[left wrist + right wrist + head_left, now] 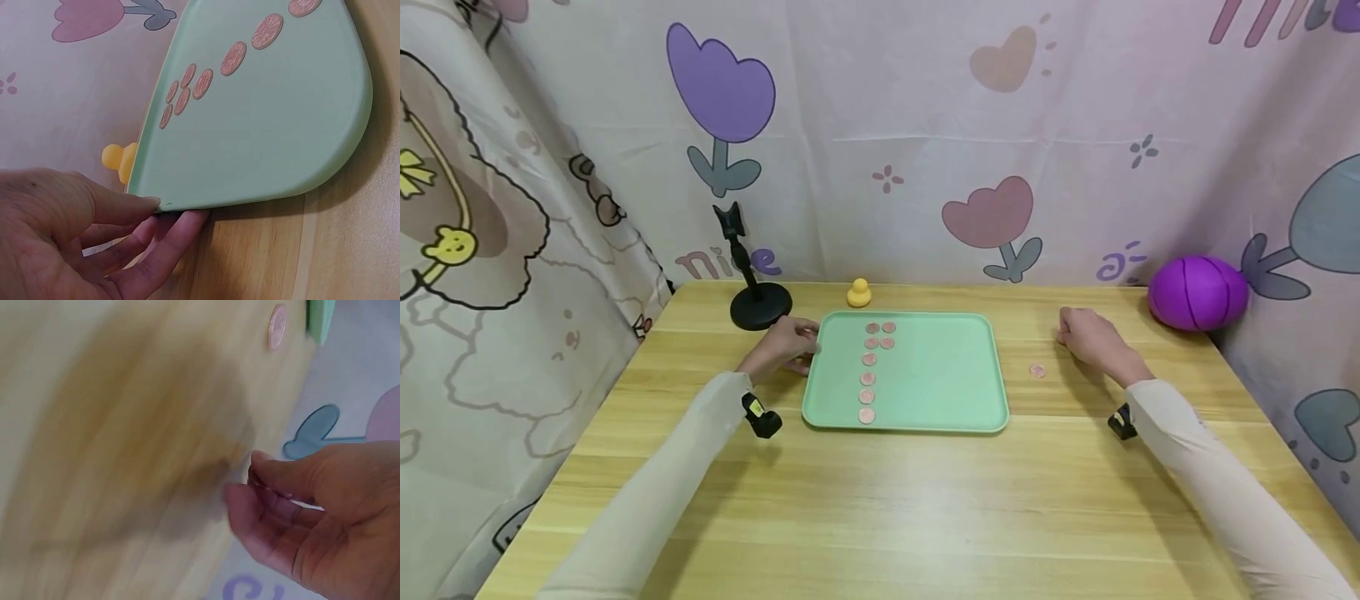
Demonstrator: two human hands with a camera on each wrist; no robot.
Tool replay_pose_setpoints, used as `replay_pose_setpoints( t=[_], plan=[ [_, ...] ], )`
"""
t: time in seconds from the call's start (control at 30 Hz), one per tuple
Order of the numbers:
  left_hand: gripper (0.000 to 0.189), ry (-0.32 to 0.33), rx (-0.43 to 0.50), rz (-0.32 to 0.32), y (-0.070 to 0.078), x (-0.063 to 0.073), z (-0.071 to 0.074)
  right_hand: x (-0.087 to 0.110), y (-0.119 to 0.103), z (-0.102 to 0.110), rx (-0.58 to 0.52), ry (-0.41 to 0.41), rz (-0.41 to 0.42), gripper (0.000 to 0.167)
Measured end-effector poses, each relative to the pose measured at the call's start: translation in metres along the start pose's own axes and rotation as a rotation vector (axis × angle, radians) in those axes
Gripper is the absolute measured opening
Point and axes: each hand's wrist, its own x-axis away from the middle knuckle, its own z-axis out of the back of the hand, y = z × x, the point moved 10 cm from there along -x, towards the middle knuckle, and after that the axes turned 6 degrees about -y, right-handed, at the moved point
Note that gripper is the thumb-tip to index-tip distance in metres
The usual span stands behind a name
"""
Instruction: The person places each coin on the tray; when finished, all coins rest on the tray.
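Observation:
A light green tray [940, 375] lies on the wooden table, with several copper coins [867, 378] in a column and a short second column beside its far end. My left hand [786, 343] holds the tray's left edge; in the left wrist view the thumb lies on the rim and fingers reach beneath it. Right of the tray, my right hand [1097, 340] is above the table, thumb and fingers drawn together. The right wrist view shows a thin dark edge, apparently a coin [253, 477], pinched between them, mostly hidden. A single coin [1037, 371] lies between tray and right hand.
Behind the tray sits a yellow rubber duck [859, 293]. A black stand [760, 308] with a round base is at the back left, near my left hand. The purple ball [1198, 293] rests at the back right corner, before a patterned curtain [880, 83].

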Motion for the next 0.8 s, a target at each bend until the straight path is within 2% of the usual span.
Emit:
replay_pose_setpoints(
  t=[0.07,0.17,0.3,0.4,0.63,0.8],
  plan=[
    [0.054,-0.002,-0.003,0.009,0.000,-0.001,-0.001,-0.005,-0.013,0.005,0.039,0.065,0.023,0.017],
    [0.053,0.000,-0.005,0.010,-0.001,-0.003,-0.001,-0.012,-0.039,0.003,-0.049,0.062,0.066,0.012],
    [0.053,0.005,-0.004,0.013,-0.001,-0.002,0.000,-0.024,-0.074,-0.011,-0.222,-0.020,0.127,0.007],
    [0.053,0.003,-0.004,0.017,-0.002,-0.001,-0.001,-0.033,-0.095,-0.026,-0.344,-0.100,0.134,0.010],
    [0.053,0.011,-0.011,0.014,-0.003,-0.001,0.001,-0.049,-0.134,-0.062,-0.548,-0.219,0.081,0.017],
    [0.052,0.015,-0.025,0.032,-0.002,0.000,0.001,-0.057,-0.160,-0.090,-0.640,-0.294,0.063,0.013]
  ],
)
